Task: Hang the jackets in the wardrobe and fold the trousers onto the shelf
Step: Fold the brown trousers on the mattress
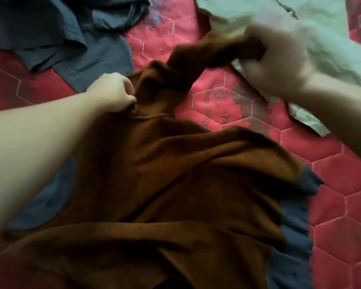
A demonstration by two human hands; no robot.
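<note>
A brown jacket (175,184) with dark blue ribbed trim lies crumpled across a red quilted bedspread (331,195), filling the lower middle of the head view. My left hand (113,90) pinches the jacket's fabric near its collar edge. My right hand (277,57), blurred by motion, grips a brown sleeve and holds it stretched up toward the upper right. The rest of the jacket sags between my two hands.
A dark grey-blue garment (61,32) is spread at the upper left of the bedspread. A pale green garment (321,38) lies at the upper right, partly under my right hand. Bare red quilt shows between them and along the right side.
</note>
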